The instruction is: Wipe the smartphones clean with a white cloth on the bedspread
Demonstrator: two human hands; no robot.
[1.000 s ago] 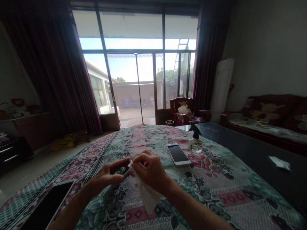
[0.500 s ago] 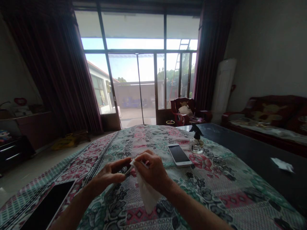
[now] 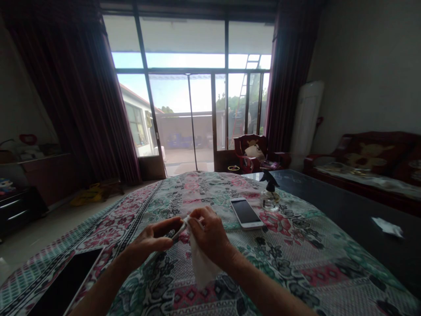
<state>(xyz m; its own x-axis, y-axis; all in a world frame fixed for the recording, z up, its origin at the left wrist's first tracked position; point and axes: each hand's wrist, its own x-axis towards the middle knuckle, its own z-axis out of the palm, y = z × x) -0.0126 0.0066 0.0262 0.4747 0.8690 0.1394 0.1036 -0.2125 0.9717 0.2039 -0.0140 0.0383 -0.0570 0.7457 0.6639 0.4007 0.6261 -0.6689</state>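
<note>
Over the tablecloth, my left hand [image 3: 149,239] is closed, thumb and fingers gripping a thin flat object [image 3: 179,231] by its edges. That object is seen nearly edge-on with a pale rim, so its kind is unclear. My right hand [image 3: 210,232] pinches a white tissue [image 3: 202,261] against the object's far end, and the tissue hangs down below the fingers. Beyond my right hand lies a white smartphone [image 3: 246,213], screen up. Just behind it stands a clear spray bottle [image 3: 269,200] with a black trigger head. A dark-screened tablet [image 3: 67,281] lies beside my left forearm.
A patterned cloth [image 3: 315,245] covers the table. At right, a dark tabletop [image 3: 342,204] bears a crumpled white tissue [image 3: 387,227]. Farther back are a red wooden armchair [image 3: 251,151], a sofa [image 3: 368,153] and glass doors [image 3: 179,127].
My right hand has shifted slightly right along the object with the tissue. The hanging tissue has swung a little, and the object's tilt differs slightly. My left hand stays nearly in place.
</note>
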